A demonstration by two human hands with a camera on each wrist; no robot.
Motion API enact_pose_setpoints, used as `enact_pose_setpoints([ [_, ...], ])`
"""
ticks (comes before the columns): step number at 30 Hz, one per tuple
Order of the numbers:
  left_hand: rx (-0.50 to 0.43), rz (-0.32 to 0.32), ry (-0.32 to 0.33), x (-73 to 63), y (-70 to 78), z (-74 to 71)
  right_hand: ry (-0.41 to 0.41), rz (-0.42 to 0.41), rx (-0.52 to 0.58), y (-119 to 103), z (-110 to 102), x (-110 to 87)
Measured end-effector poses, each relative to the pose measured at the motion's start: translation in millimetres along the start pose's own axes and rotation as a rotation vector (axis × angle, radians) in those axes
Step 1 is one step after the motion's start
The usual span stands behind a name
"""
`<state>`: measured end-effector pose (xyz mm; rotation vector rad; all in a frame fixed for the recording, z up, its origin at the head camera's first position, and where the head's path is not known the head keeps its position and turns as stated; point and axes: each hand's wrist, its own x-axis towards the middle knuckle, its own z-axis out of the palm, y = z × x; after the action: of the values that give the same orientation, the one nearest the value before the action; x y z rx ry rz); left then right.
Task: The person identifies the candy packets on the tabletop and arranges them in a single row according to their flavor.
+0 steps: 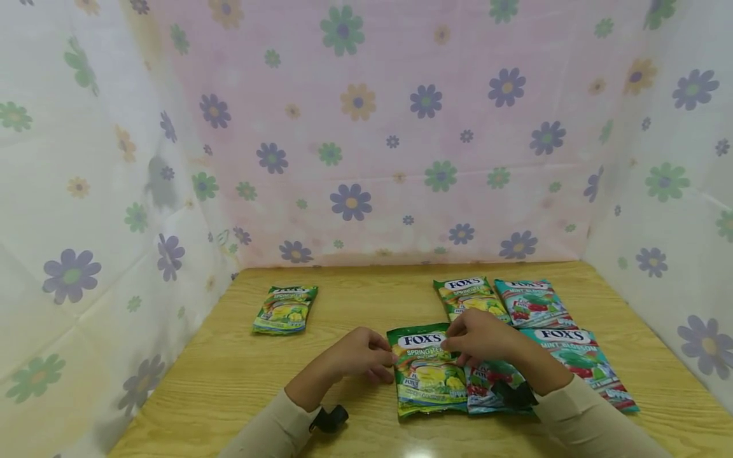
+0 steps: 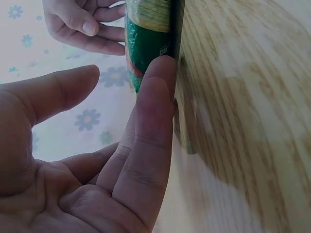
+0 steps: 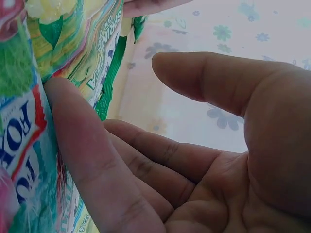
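Observation:
A green-and-yellow Fox's Spring Tea candy bag (image 1: 432, 375) lies flat between my two hands, near the front of the table. Fingers of my left hand (image 1: 363, 356) reach its left edge; in the left wrist view the thumb stands well apart and the fingers are loosely extended. My right hand (image 1: 489, 337) is over the bag's right side, and in the right wrist view its index finger (image 3: 82, 131) touches the wrapper, with the thumb spread away. Partly hidden beneath that hand and wrist is a teal Mint Blossom bag (image 1: 481, 391), which adjoins the Spring Tea bag.
Another Mint Blossom bag (image 1: 578, 359) lies to the right, with a further teal bag (image 1: 532, 305) behind it. A second Spring Tea bag (image 1: 465, 296) is at the back, and a third green bag (image 1: 284, 312) sits apart at the left. Flowered cloth (image 1: 389, 159) walls the wooden table (image 1: 229, 381).

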<state>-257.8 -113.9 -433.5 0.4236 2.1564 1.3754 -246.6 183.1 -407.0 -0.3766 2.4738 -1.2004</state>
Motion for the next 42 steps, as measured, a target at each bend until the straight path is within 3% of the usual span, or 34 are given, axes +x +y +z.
enact_pose_setpoints([
  [11, -0.034, -0.001, 0.034, 0.1, -2.8, -7.7, -0.026, -0.032, 0.041, -1, 4, 2.7],
  [21, -0.003, 0.013, 0.056, -1.9, -8.2, -19.9, -0.030, -0.037, 0.107, -3, 10, 6.1],
  [26, 0.032, 0.021, -0.015, -2.5, -7.7, -20.4, 0.008, -0.034, 0.025, -3, 9, 3.0],
  [30, 0.023, 0.016, -0.077, -2.0, -7.4, -17.2, -0.011, -0.011, -0.044, -3, 13, 2.9],
  [36, 0.006, -0.003, -0.086, -3.5, -6.3, -14.5, -0.019, 0.055, -0.008, -2, 19, 4.0],
  [42, 0.002, -0.009, -0.081, -3.6, -8.1, -12.7, -0.030, 0.056, 0.017, -3, 21, 3.2],
])
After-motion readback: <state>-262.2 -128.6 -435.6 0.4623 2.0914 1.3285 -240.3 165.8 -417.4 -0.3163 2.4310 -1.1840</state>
